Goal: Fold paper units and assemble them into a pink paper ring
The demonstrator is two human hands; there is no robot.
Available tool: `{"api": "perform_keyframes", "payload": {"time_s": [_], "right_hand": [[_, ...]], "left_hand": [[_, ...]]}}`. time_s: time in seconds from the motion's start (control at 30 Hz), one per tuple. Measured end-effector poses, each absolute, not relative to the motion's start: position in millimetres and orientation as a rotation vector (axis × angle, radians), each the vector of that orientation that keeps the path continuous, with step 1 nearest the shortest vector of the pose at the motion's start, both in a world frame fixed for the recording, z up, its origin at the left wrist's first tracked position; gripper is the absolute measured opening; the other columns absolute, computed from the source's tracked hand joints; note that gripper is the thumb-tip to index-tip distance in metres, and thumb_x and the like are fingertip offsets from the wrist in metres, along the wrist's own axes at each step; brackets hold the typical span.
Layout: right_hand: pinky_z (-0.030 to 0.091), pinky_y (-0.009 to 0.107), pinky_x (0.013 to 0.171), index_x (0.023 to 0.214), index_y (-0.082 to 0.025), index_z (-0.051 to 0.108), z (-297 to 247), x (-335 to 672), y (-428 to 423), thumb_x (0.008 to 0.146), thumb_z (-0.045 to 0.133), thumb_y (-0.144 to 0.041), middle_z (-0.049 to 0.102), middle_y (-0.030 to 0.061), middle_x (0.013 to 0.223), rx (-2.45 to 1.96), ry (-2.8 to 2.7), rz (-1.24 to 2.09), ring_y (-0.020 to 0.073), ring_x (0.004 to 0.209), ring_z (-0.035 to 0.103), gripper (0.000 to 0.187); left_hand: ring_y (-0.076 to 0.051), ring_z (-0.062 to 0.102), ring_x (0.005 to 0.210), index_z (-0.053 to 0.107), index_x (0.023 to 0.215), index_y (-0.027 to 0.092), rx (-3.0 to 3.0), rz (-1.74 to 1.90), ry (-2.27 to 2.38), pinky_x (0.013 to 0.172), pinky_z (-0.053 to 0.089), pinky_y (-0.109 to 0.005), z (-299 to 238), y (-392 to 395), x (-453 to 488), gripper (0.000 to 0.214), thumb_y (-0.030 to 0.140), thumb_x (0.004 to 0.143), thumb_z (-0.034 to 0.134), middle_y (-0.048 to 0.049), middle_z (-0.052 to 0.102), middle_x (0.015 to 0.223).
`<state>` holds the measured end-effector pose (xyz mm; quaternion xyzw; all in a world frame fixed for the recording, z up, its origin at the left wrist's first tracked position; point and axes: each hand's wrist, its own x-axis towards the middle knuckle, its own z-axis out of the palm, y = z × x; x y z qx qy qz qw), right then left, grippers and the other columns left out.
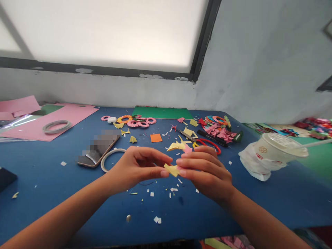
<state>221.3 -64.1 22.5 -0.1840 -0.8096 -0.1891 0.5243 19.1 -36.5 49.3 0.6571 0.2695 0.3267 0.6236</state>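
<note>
yellow paper (171, 169) is held up between the two hands, over the near middle of the blue table (103, 214). its long axis runs left to right, slanting a little, the left end farther and the right end nearer; that right end goes under the right fingers. the left hand (138, 166) pinches the left end between thumb and fingertip. the right hand (207, 169) closes its curled fingertips on the other end, its thumb hidden. just beyond those fingers a yellow strip (175, 146) points its narrow tip left, with a pink piece (187, 148) at its right; whether the right hand grips these i cannot tell. on the right stands a white cup (275, 152), a bag (252, 164) around its lower part; it bears a round brown emblem (263, 149) and small red marks (260, 157), too small to read. the scissors (188, 135) lie beyond the right hand, blades pointing far left. an orange square (156, 138) lies farther off, near the middle. left of the left hand are a tape ring (103, 162) and a phone (89, 159), the latter partly blurred out.
</note>
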Motion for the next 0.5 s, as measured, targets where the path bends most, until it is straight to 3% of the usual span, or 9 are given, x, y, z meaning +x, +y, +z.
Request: {"api": "perform_keyframes", "payload": {"time_s": [0.1,0.27,0.5], "right_hand": [[0.047,0.027,0.084,0.084,-0.022,0.062,29,224,-71,0.085,0.053,-0.011,0.073,-0.002,0.085,-0.446,-1.996,-0.584,0.0098,0.087,0.066,0.014],[0.048,0.024,0.084,0.079,-0.026,0.063,33,224,-78,0.086,0.053,-0.013,0.073,-0.0059,0.085,-0.466,-2.028,-0.653,0.0078,0.085,0.066,0.017],[0.048,0.024,0.083,0.077,-0.026,0.063,32,223,-78,0.084,0.056,-0.013,0.072,-0.0056,0.084,-0.461,-2.032,-0.629,0.008,0.084,0.065,0.016]], "left_hand": [[-0.01,0.062,0.06,0.072,0.079,0.019,1.606,0.76,0.599,0.055,0.051,-0.015,48,-39,18,0.015,0.016,0.065,0.074,-0.0004,0.069,0.067],[-0.015,0.065,0.07,0.072,0.078,0.02,1.824,0.839,0.514,0.063,0.054,-0.022,49,-39,17,0.012,0.014,0.068,0.073,-0.0028,0.071,0.074],[-0.015,0.065,0.069,0.071,0.078,0.023,1.876,0.839,0.455,0.063,0.054,-0.024,49,-39,17,0.012,0.014,0.07,0.07,-0.002,0.071,0.076]]}}
